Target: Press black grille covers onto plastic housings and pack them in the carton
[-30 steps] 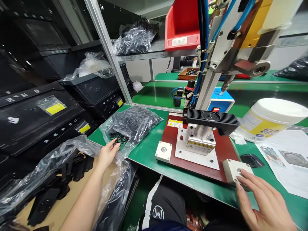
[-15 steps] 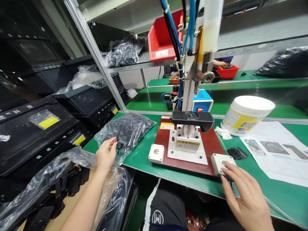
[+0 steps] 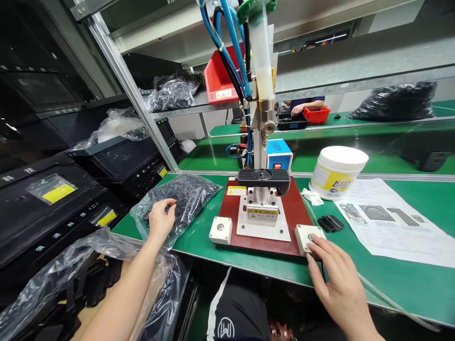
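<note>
My left hand rests on a clear plastic bag of small black rubber rings, its fingers curled in a pinch at the bag's opening; what they hold is too small to make out. My right hand lies flat with fingers stretched onto the right white button box of a small dispensing press. A black grilled part sits on the press fixture above the red base plate. A second white button box stands at the plate's left corner.
A white tub with a yellow label and printed instruction sheets lie to the right, with a small black part beside them. Stacked black trays and a bagged carton of black parts are at left. Another person's hands work behind.
The view has risen and pulled back. My left hand has shifted slightly on the ring bag. My right hand has stayed on the right button box.
</note>
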Demonstrator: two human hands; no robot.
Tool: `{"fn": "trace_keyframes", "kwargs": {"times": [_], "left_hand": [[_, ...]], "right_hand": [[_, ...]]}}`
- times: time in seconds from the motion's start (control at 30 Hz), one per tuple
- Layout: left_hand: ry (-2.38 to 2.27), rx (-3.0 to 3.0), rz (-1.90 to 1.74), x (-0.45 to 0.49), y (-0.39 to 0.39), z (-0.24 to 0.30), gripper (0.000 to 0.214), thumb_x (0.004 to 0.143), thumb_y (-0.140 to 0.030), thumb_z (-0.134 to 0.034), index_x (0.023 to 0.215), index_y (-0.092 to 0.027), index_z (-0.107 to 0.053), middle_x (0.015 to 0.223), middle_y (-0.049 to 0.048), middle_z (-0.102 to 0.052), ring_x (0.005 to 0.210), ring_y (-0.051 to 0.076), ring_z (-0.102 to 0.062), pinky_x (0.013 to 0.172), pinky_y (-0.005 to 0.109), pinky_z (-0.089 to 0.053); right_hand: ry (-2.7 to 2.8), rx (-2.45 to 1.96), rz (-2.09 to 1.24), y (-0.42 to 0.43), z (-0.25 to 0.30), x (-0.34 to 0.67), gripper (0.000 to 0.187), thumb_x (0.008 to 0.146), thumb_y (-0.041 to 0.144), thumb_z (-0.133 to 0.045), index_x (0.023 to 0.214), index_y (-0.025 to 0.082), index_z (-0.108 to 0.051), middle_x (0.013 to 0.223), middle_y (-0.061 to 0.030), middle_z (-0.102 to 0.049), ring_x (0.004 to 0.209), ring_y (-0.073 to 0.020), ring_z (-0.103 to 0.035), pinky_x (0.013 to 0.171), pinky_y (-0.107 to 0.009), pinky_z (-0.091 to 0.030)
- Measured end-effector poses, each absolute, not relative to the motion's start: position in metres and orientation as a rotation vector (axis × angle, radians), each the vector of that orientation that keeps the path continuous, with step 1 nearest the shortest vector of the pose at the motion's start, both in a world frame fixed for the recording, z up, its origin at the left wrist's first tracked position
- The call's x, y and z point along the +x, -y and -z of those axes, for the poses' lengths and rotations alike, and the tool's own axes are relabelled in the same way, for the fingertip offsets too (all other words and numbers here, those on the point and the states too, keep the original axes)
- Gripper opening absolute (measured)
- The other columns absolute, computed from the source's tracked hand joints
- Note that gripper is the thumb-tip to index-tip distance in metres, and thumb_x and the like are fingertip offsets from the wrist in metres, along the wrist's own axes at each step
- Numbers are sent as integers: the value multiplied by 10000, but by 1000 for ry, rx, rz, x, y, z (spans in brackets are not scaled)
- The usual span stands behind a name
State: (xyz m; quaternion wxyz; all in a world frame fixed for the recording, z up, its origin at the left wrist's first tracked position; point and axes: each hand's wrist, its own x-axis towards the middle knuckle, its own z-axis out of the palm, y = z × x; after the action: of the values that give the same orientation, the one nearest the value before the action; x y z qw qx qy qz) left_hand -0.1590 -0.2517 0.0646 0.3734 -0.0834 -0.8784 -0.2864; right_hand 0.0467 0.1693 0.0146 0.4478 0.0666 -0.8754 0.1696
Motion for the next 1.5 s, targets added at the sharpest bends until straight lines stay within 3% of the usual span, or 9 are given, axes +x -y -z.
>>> {"fn": "trace_keyframes", "kwargs": {"times": [0.17,0.3,0.57,0.73,0.83,0.93,1.1,1.3,1.5], "left_hand": [[2091,-314,867,-163,204,-117,212,889,-330,-553,1006,-169,-624,1000,80,-699,959,213,-668,917,382,-530],[1914,-857,940,-141,120,-166,115,899,-195,-590,994,-180,-652,1046,58,-702,1044,186,-660,972,348,-516],[1948,-1378,771,-127,28,-189,254,926,-85,-472,1041,-161,-685,941,74,-682,870,170,-679,757,286,-589],[2126,-1375,655,-123,33,-191,233,934,-234,-526,1120,-167,-648,1300,153,-562,1197,259,-587,961,404,-546],[2241,-1298,522,-121,35,-187,475,922,-404,-565,1329,-163,-517,1489,198,-414,1370,330,-426,1055,509,-468],[2272,-1296,274,-120,32,-178,576,939,-474,-515,1387,-115,-465,1458,221,-464,1363,351,-434,1094,562,-406],[2151,-1263,55,-118,24,-174,524,940,-367,-542,1351,-46,-492,1404,243,-519,1327,341,-483,1100,527,-406],[1992,-1230,419,-107,57,-149,534,934,-299,-562,1423,-175,-387,1444,177,-499,1399,314,-392,1108,561,-366],[2002,-1103,516,-76,136,-57,341,873,-94,-579,1197,-203,-583,1068,110,-715,1033,258,-676,864,405,-521]], "right_hand": [[2162,172,-439,-168,-13,46,254,939,201,-552,1190,169,-578,1267,-143,-617,1167,-318,-570,957,-519,-494],[2163,153,-445,-167,-11,48,262,947,187,-533,1207,184,-562,1279,-137,-606,1183,-307,-557,955,-513,-492],[2208,133,-444,-167,-10,52,297,948,149,-513,1242,194,-539,1307,-132,-584,1228,-291,-528,948,-493,-510],[2183,124,-470,-165,-10,51,285,946,131,-506,1222,184,-551,1295,-133,-593,1223,-282,-532,936,-473,-527],[2170,112,-466,-165,-10,51,285,944,134,-509,1220,189,-557,1290,-129,-601,1218,-282,-538,929,-471,-530],[2159,108,-451,-165,-10,51,286,941,130,-512,1217,184,-563,1290,-131,-607,1212,-279,-547,921,-467,-536],[2152,102,-449,-165,-11,51,276,935,131,-514,1199,183,-576,1278,-133,-619,1190,-274,-575,913,-462,-544],[2194,104,-420,-167,-15,54,285,934,135,-520,1212,174,-571,1292,-138,-612,1209,-276,-563,911,-447,-533],[2252,166,-321,-170,-22,54,294,932,124,-528,1223,156,-557,1250,-129,-642,1171,-272,-563,906,-430,-488]]}}
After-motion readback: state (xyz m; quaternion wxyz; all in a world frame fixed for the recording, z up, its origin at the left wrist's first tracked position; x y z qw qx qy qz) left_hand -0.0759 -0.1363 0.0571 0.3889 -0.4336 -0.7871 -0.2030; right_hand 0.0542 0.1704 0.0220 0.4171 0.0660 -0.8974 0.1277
